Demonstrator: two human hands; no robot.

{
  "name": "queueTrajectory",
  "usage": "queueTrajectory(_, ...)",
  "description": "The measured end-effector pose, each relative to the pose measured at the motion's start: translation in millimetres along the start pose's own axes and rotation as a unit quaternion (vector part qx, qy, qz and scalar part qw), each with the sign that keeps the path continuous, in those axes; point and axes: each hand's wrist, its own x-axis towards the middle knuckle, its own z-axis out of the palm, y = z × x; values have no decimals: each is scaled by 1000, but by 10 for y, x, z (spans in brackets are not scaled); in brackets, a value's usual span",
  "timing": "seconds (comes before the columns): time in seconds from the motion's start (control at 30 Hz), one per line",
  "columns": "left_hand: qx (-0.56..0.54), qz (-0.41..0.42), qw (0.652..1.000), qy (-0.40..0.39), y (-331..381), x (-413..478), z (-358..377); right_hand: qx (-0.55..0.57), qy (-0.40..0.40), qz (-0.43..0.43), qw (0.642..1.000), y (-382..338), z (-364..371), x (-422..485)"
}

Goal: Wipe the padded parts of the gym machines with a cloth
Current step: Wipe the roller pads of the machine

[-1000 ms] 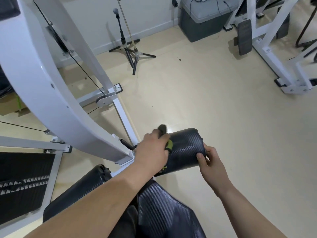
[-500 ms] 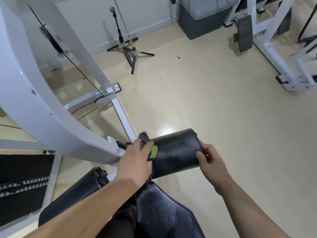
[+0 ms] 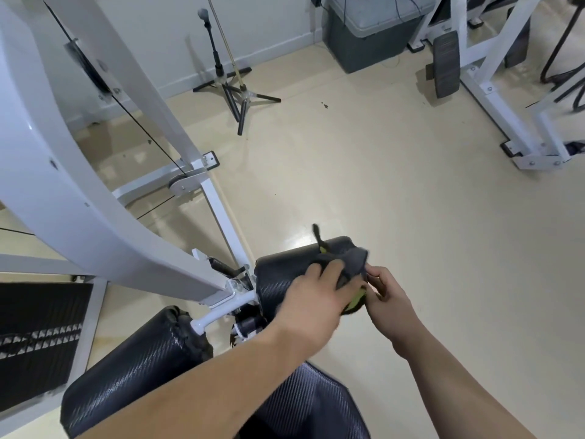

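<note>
- Presses cloth (image 3: 351, 264) onto pad (image 3: 281, 277) with left hand (image 3: 311, 296), fingers curled round it.
- Curls right hand (image 3: 387, 299) at pad's end, touching cloth; cannot tell what it grips.

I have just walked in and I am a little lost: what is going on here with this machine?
A person is wiping the black roller pad of a white gym machine. The left hand holds a dark grey cloth against the pad's right end. The right hand curls its fingers at that end; whether they grip the pad or the cloth is unclear. A second roller pad lies nearer.
</note>
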Motion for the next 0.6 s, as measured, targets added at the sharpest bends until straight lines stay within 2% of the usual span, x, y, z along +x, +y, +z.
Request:
queueTrajectory(0.07,6,-22,1000,-14,-331,-320,20,13,1,-7,1000,-4,14,-1)
queueTrajectory(0.17,-49,-143,988,-10,-707,-664,-77,6,2,-7,1000,1,16,5)
queueTrajectory(0.27,-97,-205,974,25,-666,-430,-167,3,4,-4,1000,12,21,7)
queueTrajectory(0.37,-96,-180,977,54,-487,226,-213,5,12,-12,1000,24,49,24)
queueTrajectory(0.43,-95,-165,982,13,-356,648,-243,-4,18,-17,1000,13,62,33)
queueTrajectory(0.6,-98,-36,995,-6,63,880,-278,-45,11,-3,999,33,23,20)
